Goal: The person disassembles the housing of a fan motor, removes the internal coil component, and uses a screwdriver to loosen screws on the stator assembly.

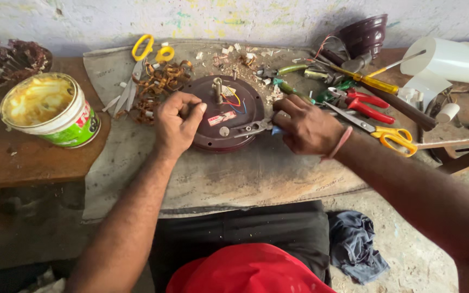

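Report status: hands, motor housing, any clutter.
Left hand gripping round maroon motor housing rim. Right hand working pliers on it. Copper wire scraps, scissors alongside.

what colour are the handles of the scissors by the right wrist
Yellow; the scissors lie just beyond the right hand, seen in the head view.

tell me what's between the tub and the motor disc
In the head view, the left hand lies between tub and motor disc, over grey cloth.
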